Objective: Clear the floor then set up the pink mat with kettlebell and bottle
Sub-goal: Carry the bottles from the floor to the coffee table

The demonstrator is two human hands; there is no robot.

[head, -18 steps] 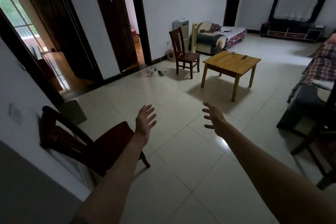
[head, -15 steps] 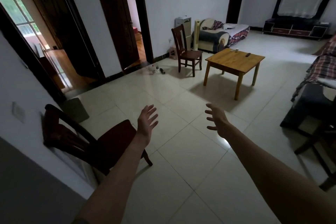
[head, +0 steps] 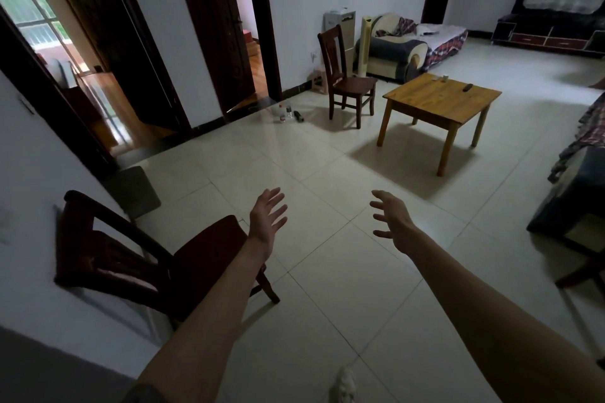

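My left hand point(head: 266, 217) and my right hand point(head: 391, 219) are stretched out in front of me over the pale tiled floor point(head: 327, 288), fingers spread, holding nothing. Far ahead by the doorway, two clear bottles point(head: 284, 113) stand on the floor beside a small dark object point(head: 298, 116) that I cannot identify. No pink mat or kettlebell is in view.
A dark wooden chair point(head: 140, 258) stands against the left wall just below my left arm. A second chair point(head: 347, 78) and a low wooden table point(head: 440, 105) stand ahead. A grey doormat point(head: 132, 190) lies at the left. Sofas line the back and right.
The view has shifted slightly forward and down; my shoe tip now shows at the bottom. Both hands stay outstretched and empty.
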